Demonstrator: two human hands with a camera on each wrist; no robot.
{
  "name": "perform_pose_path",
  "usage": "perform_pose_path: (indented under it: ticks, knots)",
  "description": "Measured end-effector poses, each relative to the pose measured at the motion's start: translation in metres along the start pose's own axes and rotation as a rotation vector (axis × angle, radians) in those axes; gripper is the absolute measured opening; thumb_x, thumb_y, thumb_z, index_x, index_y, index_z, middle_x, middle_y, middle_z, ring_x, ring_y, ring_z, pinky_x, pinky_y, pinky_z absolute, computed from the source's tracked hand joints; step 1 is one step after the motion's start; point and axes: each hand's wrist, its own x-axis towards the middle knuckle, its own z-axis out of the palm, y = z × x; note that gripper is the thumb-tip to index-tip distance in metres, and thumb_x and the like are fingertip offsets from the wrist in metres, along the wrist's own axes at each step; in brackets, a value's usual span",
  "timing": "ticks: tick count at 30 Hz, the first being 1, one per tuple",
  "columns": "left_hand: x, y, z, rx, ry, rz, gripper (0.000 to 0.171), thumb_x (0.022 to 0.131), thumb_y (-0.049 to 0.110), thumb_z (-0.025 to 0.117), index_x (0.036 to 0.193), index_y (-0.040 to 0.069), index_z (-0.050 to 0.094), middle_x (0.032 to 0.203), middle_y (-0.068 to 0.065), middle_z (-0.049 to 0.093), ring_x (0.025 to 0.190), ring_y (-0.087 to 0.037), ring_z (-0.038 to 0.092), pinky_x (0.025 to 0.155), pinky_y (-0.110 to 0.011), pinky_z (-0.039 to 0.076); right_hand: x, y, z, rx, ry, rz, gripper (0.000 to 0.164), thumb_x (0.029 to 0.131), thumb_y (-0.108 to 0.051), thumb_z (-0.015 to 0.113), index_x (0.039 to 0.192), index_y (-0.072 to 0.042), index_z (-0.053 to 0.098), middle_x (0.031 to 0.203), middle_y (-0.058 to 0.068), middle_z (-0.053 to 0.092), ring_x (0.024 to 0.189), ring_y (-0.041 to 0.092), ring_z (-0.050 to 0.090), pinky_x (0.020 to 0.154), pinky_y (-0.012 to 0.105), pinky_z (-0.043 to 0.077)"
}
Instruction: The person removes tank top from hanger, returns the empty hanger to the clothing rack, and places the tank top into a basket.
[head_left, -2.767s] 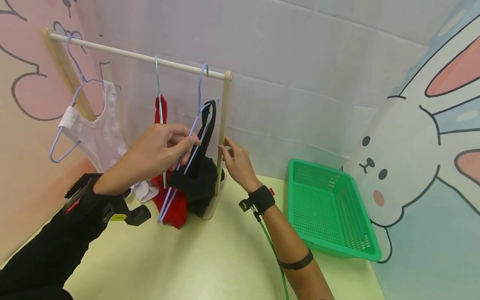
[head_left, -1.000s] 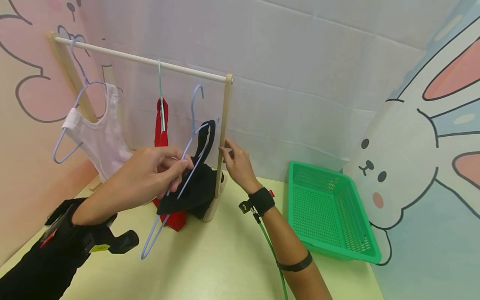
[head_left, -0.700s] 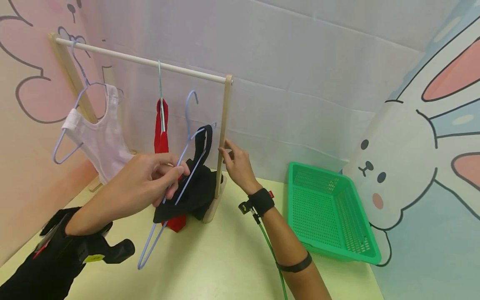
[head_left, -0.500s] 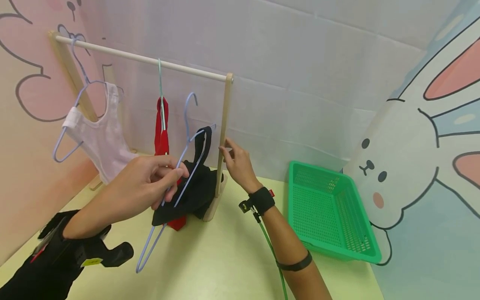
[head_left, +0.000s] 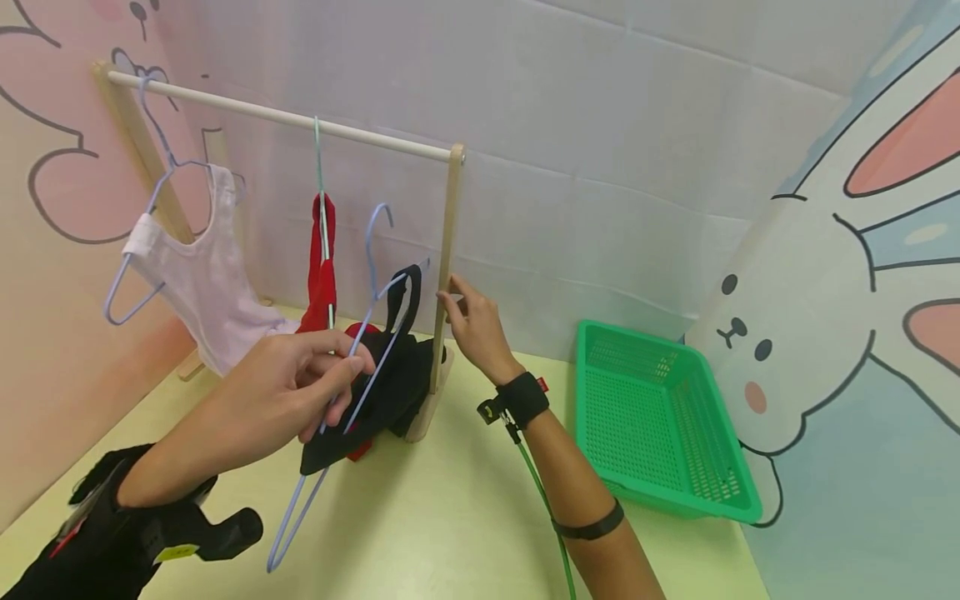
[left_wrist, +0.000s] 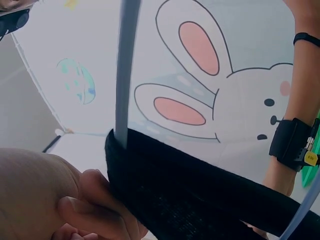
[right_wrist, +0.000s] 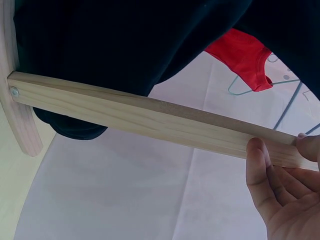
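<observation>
My left hand (head_left: 315, 387) pinches a lavender clothes hanger (head_left: 369, 312) by its side wire. A black strappy garment (head_left: 397, 375) is draped on that hanger, its strap over the far shoulder. The hanger's hook stands free, below the white rod (head_left: 277, 117). With thumb and fingers my right hand (head_left: 474, 325) grips the wooden upright (head_left: 444, 275) at the rack's right end. In the right wrist view the fingers pinch this wooden post (right_wrist: 160, 120), and black cloth hangs behind it. The left wrist view shows the black fabric (left_wrist: 190, 185) close beside my left fingers.
A white tank top (head_left: 210, 267) on a lavender hanger hangs at the rod's left end. A red garment (head_left: 321, 287) on a mint hanger hangs mid-rod, partly hidden. To the right, a green plastic basket (head_left: 637, 492) stands on the pale yellow table (head_left: 465, 517).
My left hand has brought the hanger with the black garment down and toward me; its hook has come off the rod. My right hand has stayed on the post.
</observation>
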Motion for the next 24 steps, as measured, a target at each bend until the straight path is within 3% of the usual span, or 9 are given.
perform_pose_path:
  ticks: [16,24]
  knots:
    - [-0.018,-0.011,0.007,0.001,0.007,-0.058,0.018,0.111,0.020,0.061,0.115,0.007,0.071,0.066,0.004,0.061,0.046,-0.016,0.054,0.040,-0.031,0.039,0.002,0.000,0.000,-0.005,-0.008,0.005,0.027,0.112,-0.013,0.058,0.131,0.005,0.066,0.123,0.023,0.073,0.084,0.031,0.078,0.077,0.042,0.064]
    - [-0.025,-0.014,0.010,-0.009,0.000,-0.090,0.017,0.110,0.021,0.063,0.115,0.007,0.071,0.066,0.005,0.061,0.046,-0.015,0.054,0.042,-0.031,0.044,0.001,0.000,0.000,-0.012,-0.004,0.007,0.028,0.112,-0.013,0.058,0.132,0.005,0.065,0.123,0.023,0.073,0.083,0.031,0.078,0.076,0.043,0.064]
